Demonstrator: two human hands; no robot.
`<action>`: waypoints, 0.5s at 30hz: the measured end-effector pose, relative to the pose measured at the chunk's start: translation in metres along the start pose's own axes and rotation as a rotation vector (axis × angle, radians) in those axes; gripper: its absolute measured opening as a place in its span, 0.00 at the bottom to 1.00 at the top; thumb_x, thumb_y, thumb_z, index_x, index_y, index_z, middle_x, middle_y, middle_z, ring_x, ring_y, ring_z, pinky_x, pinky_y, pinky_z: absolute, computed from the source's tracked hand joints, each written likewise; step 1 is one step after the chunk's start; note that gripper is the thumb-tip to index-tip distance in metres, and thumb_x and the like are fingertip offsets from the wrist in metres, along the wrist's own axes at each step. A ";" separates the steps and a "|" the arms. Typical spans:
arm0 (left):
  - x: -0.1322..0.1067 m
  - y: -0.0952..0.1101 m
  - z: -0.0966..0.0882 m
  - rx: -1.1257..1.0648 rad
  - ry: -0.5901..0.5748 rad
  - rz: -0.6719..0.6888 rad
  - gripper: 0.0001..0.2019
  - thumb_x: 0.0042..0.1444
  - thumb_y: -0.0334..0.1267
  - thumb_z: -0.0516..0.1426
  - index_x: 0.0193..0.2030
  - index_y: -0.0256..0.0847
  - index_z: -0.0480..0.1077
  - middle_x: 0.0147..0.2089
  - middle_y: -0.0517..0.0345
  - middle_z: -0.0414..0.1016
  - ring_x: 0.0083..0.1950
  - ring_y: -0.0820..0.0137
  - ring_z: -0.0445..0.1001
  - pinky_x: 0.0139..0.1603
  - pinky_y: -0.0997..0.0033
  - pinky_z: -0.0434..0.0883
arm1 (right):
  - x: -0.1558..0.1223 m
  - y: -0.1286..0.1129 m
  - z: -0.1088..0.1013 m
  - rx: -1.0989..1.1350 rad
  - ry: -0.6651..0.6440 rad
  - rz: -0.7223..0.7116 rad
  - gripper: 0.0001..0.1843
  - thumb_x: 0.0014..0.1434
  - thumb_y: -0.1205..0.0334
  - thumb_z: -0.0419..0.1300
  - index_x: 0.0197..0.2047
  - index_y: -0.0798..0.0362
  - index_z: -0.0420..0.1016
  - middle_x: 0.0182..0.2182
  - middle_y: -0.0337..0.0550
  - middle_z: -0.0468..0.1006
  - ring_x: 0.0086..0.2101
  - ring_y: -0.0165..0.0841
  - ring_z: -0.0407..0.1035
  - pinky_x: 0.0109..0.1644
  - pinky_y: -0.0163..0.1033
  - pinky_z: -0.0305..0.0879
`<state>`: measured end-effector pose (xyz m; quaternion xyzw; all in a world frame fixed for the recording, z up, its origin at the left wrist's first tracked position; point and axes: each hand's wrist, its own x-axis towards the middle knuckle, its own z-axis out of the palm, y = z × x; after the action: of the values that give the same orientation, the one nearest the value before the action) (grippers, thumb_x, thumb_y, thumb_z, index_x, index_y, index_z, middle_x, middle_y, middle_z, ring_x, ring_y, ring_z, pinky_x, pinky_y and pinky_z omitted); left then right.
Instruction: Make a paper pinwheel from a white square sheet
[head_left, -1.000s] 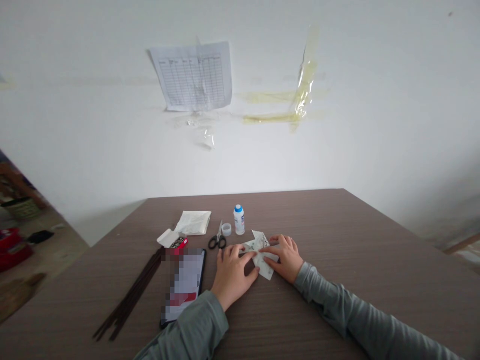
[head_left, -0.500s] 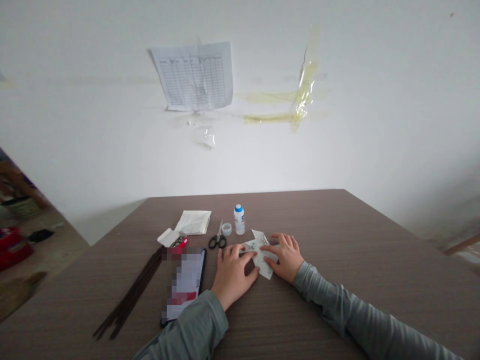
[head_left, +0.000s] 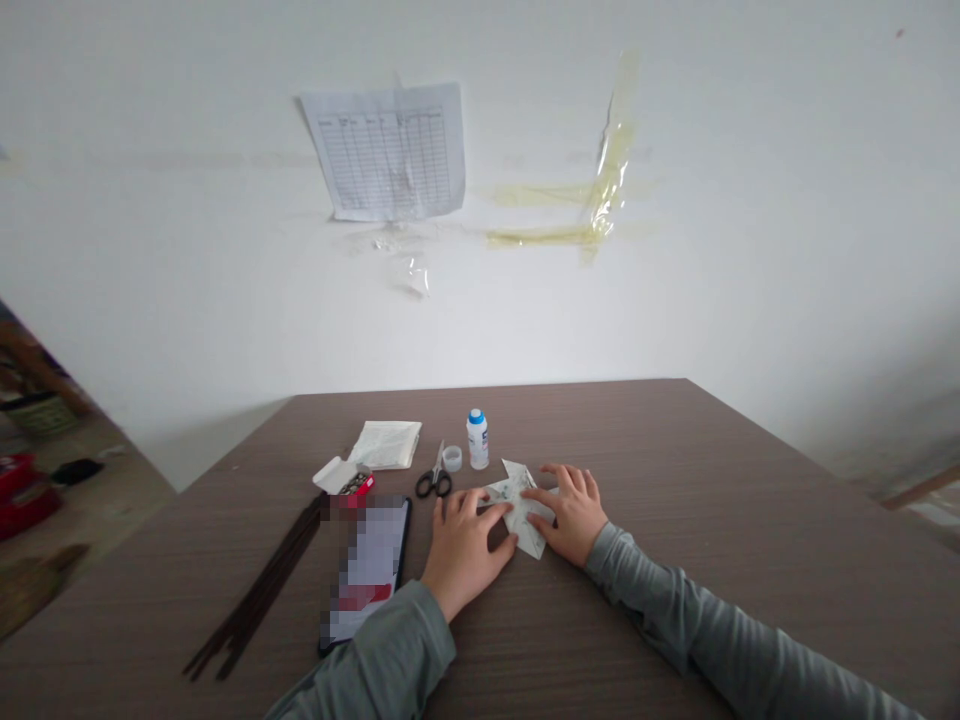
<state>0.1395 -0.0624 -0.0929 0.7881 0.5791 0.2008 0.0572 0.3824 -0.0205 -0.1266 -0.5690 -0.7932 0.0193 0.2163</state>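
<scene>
A folded paper pinwheel (head_left: 517, 490) in pale, printed paper lies on the dark wooden table, with pointed flaps sticking out. My left hand (head_left: 466, 550) comes at it from the left; its curved fingers hold the near-left side, index fingertip close to the centre. From the right, my right hand (head_left: 571, 515) holds the paper down with its thumb and index finger on the right flap. Parts of the flaps are hidden under my fingers. Just behind the paper stands a white bottle (head_left: 478, 446) with a blue cap. Black-handled scissors (head_left: 434, 482) lie beyond my left hand.
Near the scissors sits a small clear round cap (head_left: 451, 459). Folded pale sheets (head_left: 385, 445) lie behind an open red-and-white box (head_left: 351, 482) of small items. A phone (head_left: 375, 570) and thin dark sticks (head_left: 259, 600) lie left of my hands. A white wall closes the back.
Both hands stay in nearly the same place on the paper. The whole view has shifted very slightly.
</scene>
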 end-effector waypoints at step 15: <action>0.001 0.000 -0.002 -0.012 0.007 0.003 0.20 0.72 0.44 0.76 0.69 0.62 0.96 0.74 0.44 0.91 0.78 0.31 0.84 0.87 0.13 0.76 | -0.004 0.000 0.003 0.015 0.105 -0.078 0.26 0.73 0.59 0.78 0.70 0.30 0.98 0.82 0.54 0.84 0.80 0.69 0.72 0.91 0.91 0.55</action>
<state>0.1388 -0.0620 -0.0913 0.7879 0.5767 0.2074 0.0595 0.3825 -0.0230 -0.1310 -0.5364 -0.8020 -0.0133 0.2625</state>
